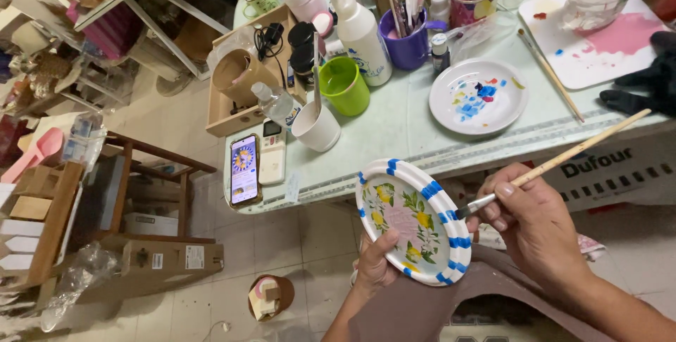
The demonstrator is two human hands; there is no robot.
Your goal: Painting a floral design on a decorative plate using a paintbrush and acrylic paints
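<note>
Brushwork on the rim, and it is delicate stuff. Right hand (535,226) pinches a long wooden paintbrush (556,164) between thumb and fingertips, bristle tip touching the right edge of the oval plate (412,222), right among the blue stripes banding its white border. Left hand (377,261) grips the plate from below, thumb curled over the lower rim, holding it tilted up in the air just in front of the table edge (422,162) and over the lap.

To my eye, a clean stripe wants short strokes drawn across the rim, light pressure, and the plate turned by the left hand rather than the wrist twisted. The thumb sits near painted stripes at the bottom, so smudging looks like a risk there.

Room is tight above: the brush handle points up towards the round white palette (479,95) dabbed with blue, and a black glove (644,85) lies just beyond its end. White cup (317,127), green cup (343,85) and phone (244,169) crowd the table to the left. Below and left, open tiled floor gives the elbows space.
</note>
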